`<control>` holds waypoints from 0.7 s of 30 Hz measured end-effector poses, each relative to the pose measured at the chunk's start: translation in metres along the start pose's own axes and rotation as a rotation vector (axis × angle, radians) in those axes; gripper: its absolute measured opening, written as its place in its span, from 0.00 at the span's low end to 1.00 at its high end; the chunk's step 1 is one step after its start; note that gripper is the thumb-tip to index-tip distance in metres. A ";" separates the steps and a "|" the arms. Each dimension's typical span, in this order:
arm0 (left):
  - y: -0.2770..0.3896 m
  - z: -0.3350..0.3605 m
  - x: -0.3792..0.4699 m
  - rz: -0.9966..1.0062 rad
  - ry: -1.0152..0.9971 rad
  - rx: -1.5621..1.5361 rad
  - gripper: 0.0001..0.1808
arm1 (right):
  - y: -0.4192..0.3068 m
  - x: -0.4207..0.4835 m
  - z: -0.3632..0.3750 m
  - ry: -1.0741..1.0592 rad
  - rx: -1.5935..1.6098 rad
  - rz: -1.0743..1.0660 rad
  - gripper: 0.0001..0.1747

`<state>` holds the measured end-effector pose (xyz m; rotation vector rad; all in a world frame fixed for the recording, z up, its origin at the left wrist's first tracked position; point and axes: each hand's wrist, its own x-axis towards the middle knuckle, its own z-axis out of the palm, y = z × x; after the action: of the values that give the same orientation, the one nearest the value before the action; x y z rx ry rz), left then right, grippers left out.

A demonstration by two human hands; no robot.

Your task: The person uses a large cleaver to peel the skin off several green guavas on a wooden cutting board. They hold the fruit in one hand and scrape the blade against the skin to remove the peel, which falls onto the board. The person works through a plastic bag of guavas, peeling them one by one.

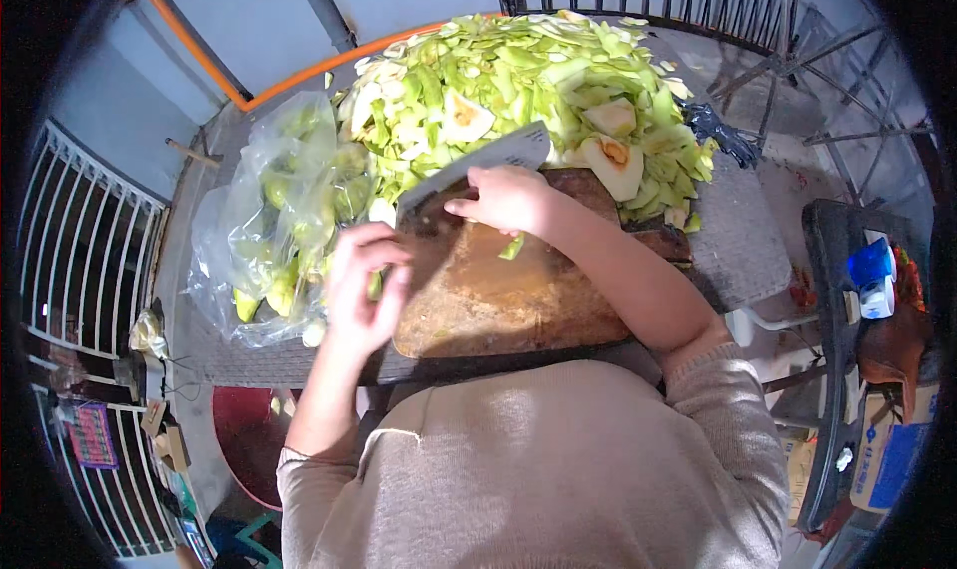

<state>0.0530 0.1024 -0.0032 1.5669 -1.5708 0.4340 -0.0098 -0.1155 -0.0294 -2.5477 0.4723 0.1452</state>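
Note:
A broad steel cleaver blade [478,157] lies slanted at the far edge of a worn wooden cutting board [516,300]. My right hand [502,196] is against the blade, its thumb and forefinger pointing left. Whether it grips the cleaver is unclear; the handle is not visible. A strip of green peel or fruit [512,246] shows below that hand. Near the board's left edge, my left hand [366,285] has bent fingers apart from the thumb, with nothing between them. Behind the board rises a large heap of pale-green fruit slices [516,68], with cored fruit pieces [614,166] on it.
A clear plastic bag [280,187] of green fruit lies left of the board on the grey table [748,247]. A black plastic bag [718,131] is at the heap's right. Beneath the table's left side is a red basin [243,442]; a dark bench [830,344] stands right.

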 end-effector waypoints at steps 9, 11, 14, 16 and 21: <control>0.047 0.059 0.000 0.094 -0.517 -0.292 0.06 | 0.025 -0.048 -0.054 0.328 0.551 -0.158 0.22; 0.045 0.081 0.009 -0.005 -0.525 -0.231 0.04 | 0.024 -0.056 -0.078 0.418 0.642 -0.175 0.18; 0.020 0.122 0.031 -0.295 -0.426 -0.375 0.06 | 0.042 -0.067 -0.099 0.652 0.550 -0.388 0.12; 0.007 0.137 0.058 -0.405 -0.469 -0.201 0.11 | 0.032 -0.098 -0.116 0.780 0.450 -0.391 0.13; -0.022 0.201 0.109 -0.565 -0.569 0.002 0.30 | 0.050 -0.148 -0.132 1.042 0.251 -0.563 0.21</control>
<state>0.0261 -0.1220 -0.0435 2.1573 -1.4154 -0.3518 -0.1652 -0.1799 0.0873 -2.2147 0.0885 -1.3823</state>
